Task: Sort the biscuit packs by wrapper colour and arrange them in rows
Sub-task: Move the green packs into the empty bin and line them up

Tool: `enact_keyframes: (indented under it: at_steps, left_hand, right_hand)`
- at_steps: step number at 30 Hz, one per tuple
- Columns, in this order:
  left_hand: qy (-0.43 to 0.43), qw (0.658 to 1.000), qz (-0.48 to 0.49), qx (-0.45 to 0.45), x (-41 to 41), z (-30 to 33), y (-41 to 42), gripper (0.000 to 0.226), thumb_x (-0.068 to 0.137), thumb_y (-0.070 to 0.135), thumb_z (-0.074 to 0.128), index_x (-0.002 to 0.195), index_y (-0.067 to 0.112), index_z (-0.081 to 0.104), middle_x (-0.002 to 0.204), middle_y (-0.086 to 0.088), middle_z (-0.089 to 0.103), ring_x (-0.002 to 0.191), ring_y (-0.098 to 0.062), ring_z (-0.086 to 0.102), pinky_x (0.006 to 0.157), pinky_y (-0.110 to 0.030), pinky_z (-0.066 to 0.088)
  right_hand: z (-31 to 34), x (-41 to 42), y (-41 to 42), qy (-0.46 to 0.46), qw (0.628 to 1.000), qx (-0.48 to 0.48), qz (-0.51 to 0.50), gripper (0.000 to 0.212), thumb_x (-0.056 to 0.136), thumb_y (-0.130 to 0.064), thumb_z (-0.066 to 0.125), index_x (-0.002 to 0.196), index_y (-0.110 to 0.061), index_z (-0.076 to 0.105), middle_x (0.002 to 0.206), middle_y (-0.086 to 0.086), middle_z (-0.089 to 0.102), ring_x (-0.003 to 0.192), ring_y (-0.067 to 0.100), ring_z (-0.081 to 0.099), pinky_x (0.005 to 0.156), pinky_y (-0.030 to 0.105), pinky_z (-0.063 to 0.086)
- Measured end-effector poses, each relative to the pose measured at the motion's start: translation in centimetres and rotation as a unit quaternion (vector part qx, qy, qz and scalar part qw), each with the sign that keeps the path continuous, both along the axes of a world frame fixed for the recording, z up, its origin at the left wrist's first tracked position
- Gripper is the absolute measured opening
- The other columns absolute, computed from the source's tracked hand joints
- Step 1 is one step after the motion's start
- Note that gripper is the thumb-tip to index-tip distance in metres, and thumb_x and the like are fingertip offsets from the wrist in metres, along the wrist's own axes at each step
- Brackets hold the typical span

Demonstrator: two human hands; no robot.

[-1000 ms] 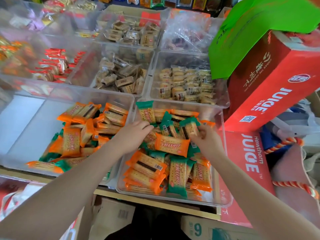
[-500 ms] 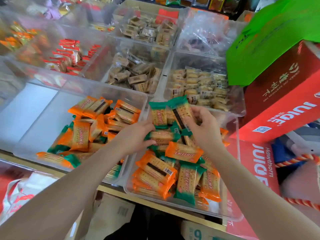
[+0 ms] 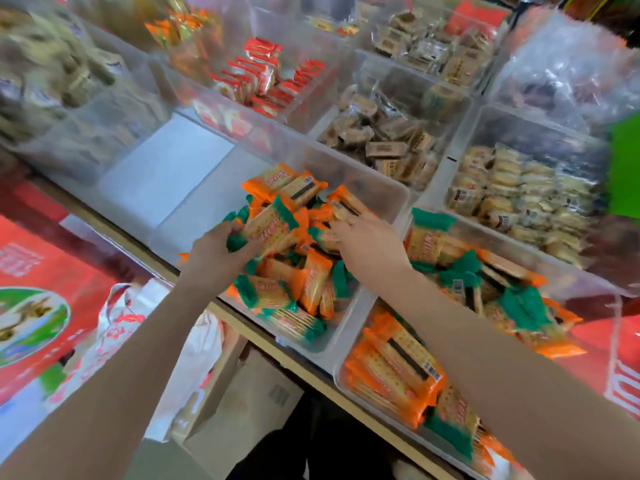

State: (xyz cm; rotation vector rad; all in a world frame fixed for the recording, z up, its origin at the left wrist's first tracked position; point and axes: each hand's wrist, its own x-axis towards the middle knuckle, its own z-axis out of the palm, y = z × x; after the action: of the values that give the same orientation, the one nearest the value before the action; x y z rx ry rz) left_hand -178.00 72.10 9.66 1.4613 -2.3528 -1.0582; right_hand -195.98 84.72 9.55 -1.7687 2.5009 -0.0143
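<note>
Left hand (image 3: 221, 251) grips green-wrapped biscuit packs (image 3: 266, 226) over the mixed clear bin (image 3: 374, 188); right hand (image 3: 367, 237) presses orange packs (image 3: 346, 202) beneath its fingertips. Overfilled fingers risk spilling green packs among orange.

Clear bin of red-wrapped snacks (image 3: 266, 74) at back centre. Bins of brown-wrapped sweets (image 3: 384, 140) right of it, another brown batch (image 3: 426, 46) behind. Pale yellow packs (image 3: 519, 192) in far-right bin. Crumpled clear plastic bag (image 3: 568, 74) top right. Red carton (image 3: 38, 306) lower left, white bag (image 3: 121, 327) beside it. Cardboard box (image 3: 249, 410) below shelf edge.
</note>
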Motion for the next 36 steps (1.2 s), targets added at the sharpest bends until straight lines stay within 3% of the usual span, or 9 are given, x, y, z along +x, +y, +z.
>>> enact_keyframes:
  at_steps: [2, 6, 11, 14, 17, 20, 23, 27, 36]
  left_hand:
    - [-0.020, 0.999, -0.019, -0.021, -0.5, -0.4, -0.8, 0.035, 0.088, 0.033, 0.060, 0.114, 0.009, 0.055, 0.089, -0.004, 0.055, 0.076, -0.020, 0.049, 0.054, -0.027, 0.034]
    - [-0.038, 0.997, -0.060, -0.041, -1.0, -1.0, -2.2, 0.032, 0.091, 0.032, 0.057, 0.115, 0.011, 0.053, 0.079, -0.005, 0.056, 0.068, -0.023, 0.052, 0.047, -0.015, 0.033]
    - [-0.043, 0.995, -0.062, -0.071, -0.6, -1.9, -3.2, 0.034, 0.090, 0.030, 0.058, 0.116, 0.009, 0.054, 0.082, -0.004, 0.054, 0.072, -0.022, 0.048, 0.063, -0.028, 0.034]
    - [-0.137, 0.983, -0.095, -0.081, -0.1, -2.1, -3.8, 0.033, 0.090, 0.035, 0.055, 0.113, 0.011, 0.053, 0.078, -0.003, 0.051, 0.076, -0.021, 0.047, 0.063, -0.030, 0.036]
    - [-0.243, 0.947, -0.187, -0.097, 0.1, -2.0, -4.2, 0.033, 0.093, 0.038, 0.048, 0.116, 0.015, 0.050, 0.072, 0.003, 0.045, 0.080, -0.018, 0.048, 0.066, -0.030, 0.040]
    - [-0.187, 0.964, -0.157, -0.105, -0.6, -2.0, -4.6, 0.031, 0.094, 0.038, 0.047, 0.103, 0.010, 0.058, 0.087, -0.005, 0.060, 0.086, -0.023, 0.056, 0.067, -0.031, 0.042]
    - [-0.111, 0.977, -0.147, -0.106, -2.6, -2.3, -5.4, 0.026, 0.092, 0.031, 0.051, 0.101, 0.009, 0.060, 0.094, -0.008, 0.061, 0.092, -0.026, 0.057, 0.075, -0.036, 0.045]
    - [-0.086, 0.963, -0.238, -0.092, -6.0, -2.5, -6.4, 0.036, 0.089, 0.030, 0.057, 0.120, 0.011, 0.053, 0.114, -0.007, 0.055, 0.104, -0.024, 0.052, 0.086, -0.037, 0.044]
    - [-0.164, 0.890, -0.400, -0.145, -7.7, -4.2, -5.0, 0.084, 0.079, 0.051, 0.065, 0.143, 0.013, 0.026, 0.139, -0.005, 0.035, 0.121, -0.022, 0.043, 0.095, -0.035, 0.043]
  right_hand:
    - [0.3, -0.5, -0.9, -0.018, 0.998, 0.051, 0.016, 0.019, 0.089, -0.009, 0.048, 0.104, -0.015, 0.058, 0.104, 0.004, 0.060, 0.101, 0.025, 0.054, 0.069, 0.036, 0.048]
    - [1.4, -0.8, -1.1, -0.045, 0.993, 0.095, 0.061, 0.020, 0.091, -0.012, 0.043, 0.107, -0.014, 0.056, 0.104, 0.004, 0.058, 0.100, 0.025, 0.055, 0.073, 0.040, 0.052]
    - [1.4, 0.3, -0.7, -0.075, 0.994, 0.034, 0.070, 0.027, 0.095, -0.028, 0.041, 0.119, -0.019, 0.051, 0.110, -0.001, 0.057, 0.104, 0.020, 0.052, 0.074, 0.037, 0.052]
    - [0.2, 1.8, -1.5, -0.125, 0.986, 0.060, 0.091, 0.025, 0.094, -0.028, 0.045, 0.117, -0.021, 0.054, 0.110, -0.003, 0.059, 0.102, 0.018, 0.052, 0.076, 0.037, 0.051]
    - [-1.1, 2.4, -2.5, -0.195, 0.969, 0.121, 0.092, 0.024, 0.092, -0.037, 0.050, 0.098, -0.018, 0.063, 0.090, -0.002, 0.063, 0.084, 0.016, 0.055, 0.074, 0.040, 0.051]
    - [-1.8, 1.1, -3.0, -0.239, 0.970, 0.044, -0.014, 0.029, 0.095, -0.038, 0.046, 0.097, -0.015, 0.064, 0.095, 0.000, 0.063, 0.088, 0.017, 0.058, 0.074, 0.039, 0.051]
    - [-2.3, -0.9, -3.7, -0.191, 0.977, -0.046, -0.084, 0.024, 0.096, -0.024, 0.046, 0.115, -0.015, 0.058, 0.118, 0.002, 0.054, 0.107, 0.020, 0.051, 0.084, 0.034, 0.047]
    - [-3.7, -2.7, -5.9, -0.139, 0.988, 0.069, -0.022, 0.049, 0.094, -0.020, 0.048, 0.141, -0.018, 0.035, 0.145, 0.005, 0.036, 0.132, 0.025, 0.033, 0.107, 0.037, 0.033]
    - [-4.7, -3.9, -5.8, -0.138, 0.984, 0.107, -0.036, 0.049, 0.081, -0.039, 0.067, 0.117, -0.012, 0.048, 0.117, 0.006, 0.051, 0.109, 0.024, 0.049, 0.086, 0.036, 0.045]
